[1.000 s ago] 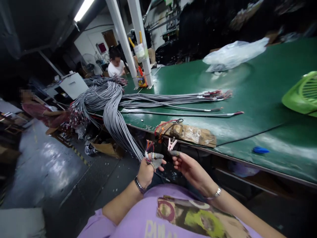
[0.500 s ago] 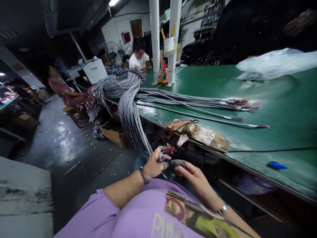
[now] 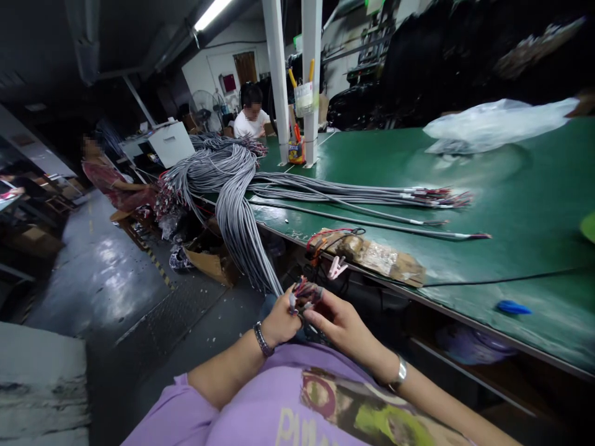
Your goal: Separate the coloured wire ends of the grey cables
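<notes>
My left hand [image 3: 277, 322] is closed round the end of a grey cable, whose stripped coloured wire ends [image 3: 304, 291] stick up above my fingers. My right hand [image 3: 337, 322] has come in from the right and pinches those same wire ends with taped fingertips. Both hands meet just below the front edge of the green table [image 3: 511, 204]. A thick bundle of grey cables [image 3: 237, 210] hangs off the table edge down to my left hand. A pink clip [image 3: 335, 267] dangles from a taped brown block [image 3: 372, 254] on the table edge, just above my hands.
More grey cables [image 3: 362, 195] lie across the table with red ends at the right. A blue object [image 3: 513, 306], a black cord [image 3: 502, 282] and a plastic bag [image 3: 493, 124] are on the table. White posts [image 3: 309, 80] stand behind. Two people sit at the far left.
My right hand has closed in from the right onto the wire ends held by my left hand. The view has shifted slightly.
</notes>
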`<state>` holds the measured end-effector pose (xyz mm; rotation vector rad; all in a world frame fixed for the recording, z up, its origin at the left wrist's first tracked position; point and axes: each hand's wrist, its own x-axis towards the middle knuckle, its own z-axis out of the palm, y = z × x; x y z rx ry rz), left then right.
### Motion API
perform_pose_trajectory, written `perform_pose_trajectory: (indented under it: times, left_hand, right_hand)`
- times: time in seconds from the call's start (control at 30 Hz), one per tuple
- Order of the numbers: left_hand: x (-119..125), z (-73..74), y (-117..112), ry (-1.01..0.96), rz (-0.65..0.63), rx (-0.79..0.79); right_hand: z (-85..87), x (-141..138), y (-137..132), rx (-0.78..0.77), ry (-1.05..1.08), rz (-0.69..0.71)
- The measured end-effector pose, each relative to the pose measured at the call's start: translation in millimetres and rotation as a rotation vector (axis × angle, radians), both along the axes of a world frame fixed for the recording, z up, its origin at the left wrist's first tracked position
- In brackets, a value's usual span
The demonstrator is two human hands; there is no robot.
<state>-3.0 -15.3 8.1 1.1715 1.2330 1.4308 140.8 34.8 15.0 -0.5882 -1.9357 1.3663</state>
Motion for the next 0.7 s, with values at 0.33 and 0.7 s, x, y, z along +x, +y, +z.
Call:
perform_pose_trajectory:
  times: [0.33,0.7]
  left_hand:
    - [-35.2,14.7,-18.2,-0.273,-0.005,0.038]
    - [-73.4,6.6,-28.4,-0.285,0.043,0.070]
  right_hand:
    - [-15.4,6.9,-2.3,-0.159,0.008,-0.184]
    - [-31.0,0.5,0.9,-0.240,0.041,-0.212]
